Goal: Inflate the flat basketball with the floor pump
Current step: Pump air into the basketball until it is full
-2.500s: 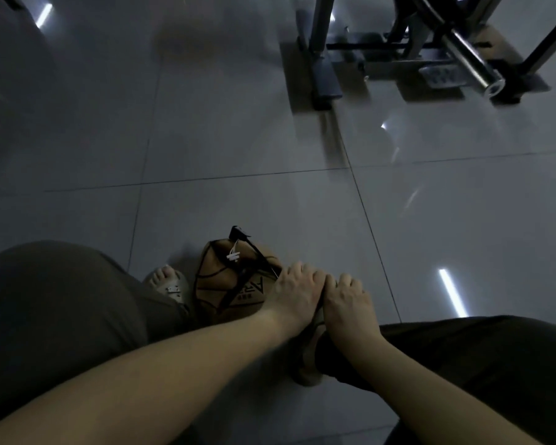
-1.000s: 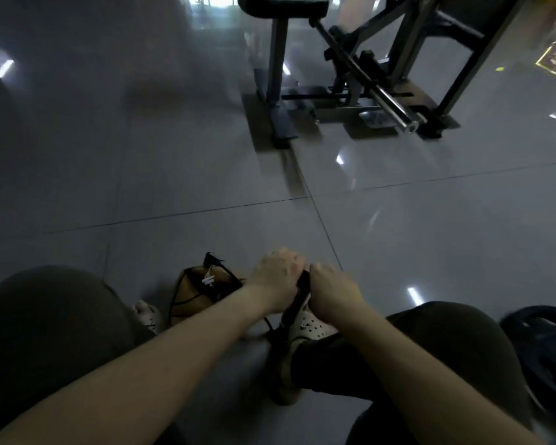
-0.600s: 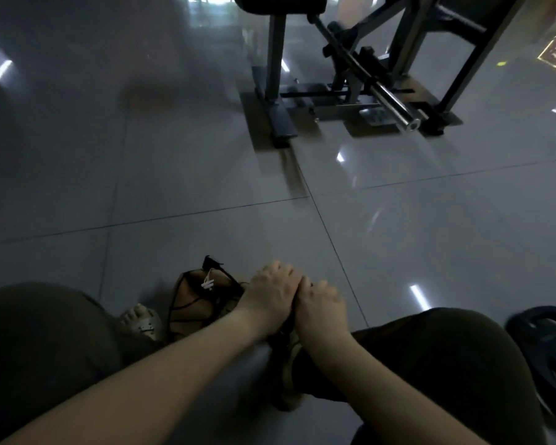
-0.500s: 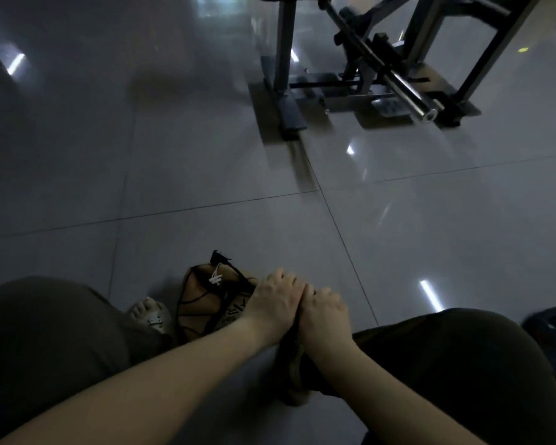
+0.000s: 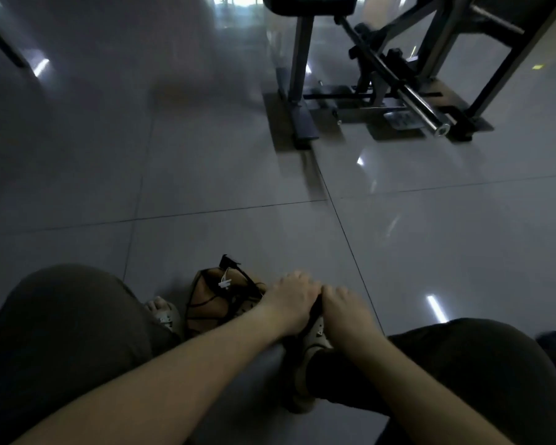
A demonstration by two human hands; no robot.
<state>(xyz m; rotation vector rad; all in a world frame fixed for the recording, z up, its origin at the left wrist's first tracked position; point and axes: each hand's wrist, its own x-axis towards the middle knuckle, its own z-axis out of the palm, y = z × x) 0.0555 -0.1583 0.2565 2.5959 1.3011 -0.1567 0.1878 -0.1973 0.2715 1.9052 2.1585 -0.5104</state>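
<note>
I am in the middle of pumping, by the look of it. My left hand and right hand sit side by side, knuckles up, fingers curled down over the dark pump handle, of which only a sliver shows between them. The rest of it is hidden beneath my hands, so I cannot tell how far down the stroke stands. My right shoe is just below the hands, probably steadying the base, though that too is out of sight.

The ball lies on the floor between my feet, just to the left of my left hand and beside my left foot. It is creased and slumped, nowhere near round. A black line, which I take for the hose, runs across its top. I cannot make out the needle or the valve in this dim light.

So I judge the hook-up done and the inflating barely begun. What is left is many more strokes until the ball fills out and firms up, and then pulling the needle free.
</note>
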